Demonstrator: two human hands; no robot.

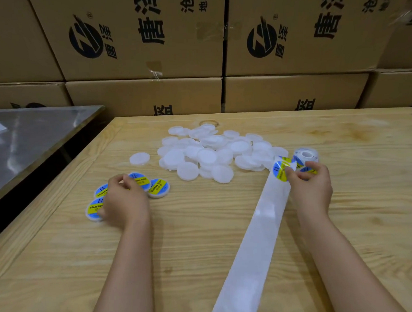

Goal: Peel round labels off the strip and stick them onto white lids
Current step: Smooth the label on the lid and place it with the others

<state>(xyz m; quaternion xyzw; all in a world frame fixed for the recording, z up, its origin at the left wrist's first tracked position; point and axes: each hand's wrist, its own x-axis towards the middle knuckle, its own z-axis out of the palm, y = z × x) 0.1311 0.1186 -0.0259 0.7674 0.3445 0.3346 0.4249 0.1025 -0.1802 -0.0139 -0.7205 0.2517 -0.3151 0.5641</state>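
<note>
- R hand [311,186]: thumb + forefinger pinched on the near edge of a round label [280,171], other fingers loosely curled behind. Probably holding by the rim to keep skin off the glue.
- Label sits at the far end of the strip [256,243], edge looks lifted, so I'd say mid-peel, not yet free. Blue w/ a yellow band across, dark print, glossy.
- 2nd label of the same colours peeks out under the R fingers, towards the roll [305,154], which stands just beyond the hand. Handy spot: fresh labels feed straight to the pinch.
- Strip runs from the R hand back toward the person, flat on the wooden table [198,229]. Bare white backing, no labels on that length; likely laid out long to stay out of the way.
- L hand [125,200]: palm down, fingers bent, over the labelled lids [158,187], tips by the far one. Grip or just a press? Can't tell, back of hand hides it. Prob. parked there at the done group, ready to fetch a blank.
- Labelled lids: four show, touching or overlapping, kept to the L, apart from blanks, so no mix-up.
- Pile of white lids [207,155]: loose heap mid-table between both hands, plain translucent white discs w/ shallow rims. One stray lid [139,158] lies just L of the heap.
- Many blanks left, so early in the job by my read.
- Beyond: steel bench [34,132] far L, stacked cartons [143,40] behind.
</note>
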